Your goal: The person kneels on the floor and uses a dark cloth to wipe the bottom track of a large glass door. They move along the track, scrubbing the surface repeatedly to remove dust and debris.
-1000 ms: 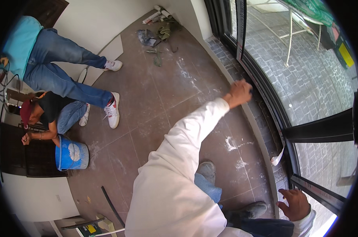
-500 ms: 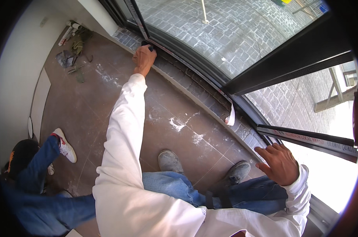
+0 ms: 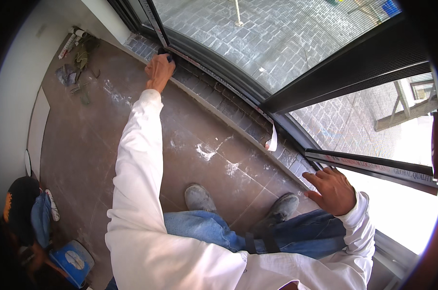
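Black-framed glass door occupies the upper right of the frame. At lower left is a blue bucket. The right hand, at right, has its fingers spread near the door. The left hand, at upper left, is curled around a small dark object beside the door frame.

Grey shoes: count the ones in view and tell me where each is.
2. The left shoe is on the brown floor, below the picture's middle; the right shoe is between it and the right hand in the picture.
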`<state>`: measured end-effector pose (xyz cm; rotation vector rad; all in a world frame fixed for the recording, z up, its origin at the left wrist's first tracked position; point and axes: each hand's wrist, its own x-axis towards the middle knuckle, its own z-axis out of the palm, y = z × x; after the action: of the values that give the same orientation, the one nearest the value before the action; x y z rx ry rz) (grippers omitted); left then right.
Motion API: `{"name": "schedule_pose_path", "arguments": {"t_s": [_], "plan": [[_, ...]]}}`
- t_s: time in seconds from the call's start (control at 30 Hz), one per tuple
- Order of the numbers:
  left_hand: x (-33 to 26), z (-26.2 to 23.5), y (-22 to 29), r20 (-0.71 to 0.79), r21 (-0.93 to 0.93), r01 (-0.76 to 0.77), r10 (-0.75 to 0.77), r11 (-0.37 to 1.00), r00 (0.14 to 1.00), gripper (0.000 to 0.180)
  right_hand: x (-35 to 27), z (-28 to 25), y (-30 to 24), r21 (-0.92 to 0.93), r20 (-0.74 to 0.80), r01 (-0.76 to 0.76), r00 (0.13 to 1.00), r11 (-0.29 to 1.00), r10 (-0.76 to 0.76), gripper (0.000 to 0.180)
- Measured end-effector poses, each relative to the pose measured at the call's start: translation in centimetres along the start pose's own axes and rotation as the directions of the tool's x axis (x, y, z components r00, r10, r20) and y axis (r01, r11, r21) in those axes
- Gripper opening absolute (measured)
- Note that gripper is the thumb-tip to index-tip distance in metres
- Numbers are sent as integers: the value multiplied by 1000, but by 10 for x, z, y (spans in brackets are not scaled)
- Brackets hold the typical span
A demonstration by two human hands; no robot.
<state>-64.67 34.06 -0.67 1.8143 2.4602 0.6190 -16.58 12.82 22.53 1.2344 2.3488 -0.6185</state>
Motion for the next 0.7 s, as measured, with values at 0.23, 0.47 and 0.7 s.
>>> {"name": "schedule_pose_path", "arguments": {"t_s": [0.23,0.47,0.7], "plan": [[-43,-3,43,178,-94,-144,159,985,971,34,21,-3,-3,-34,11,94,996,995,-93,43],[-126,0,94,313,-302,-472,554,828,772,28,30,3,-25,-55,102,148,985,988,-142,44],[-19,-9,0,94,-31,-63,66,998,993,25,14,3,-12,-42,96,23,995,999,-19,44]]}}
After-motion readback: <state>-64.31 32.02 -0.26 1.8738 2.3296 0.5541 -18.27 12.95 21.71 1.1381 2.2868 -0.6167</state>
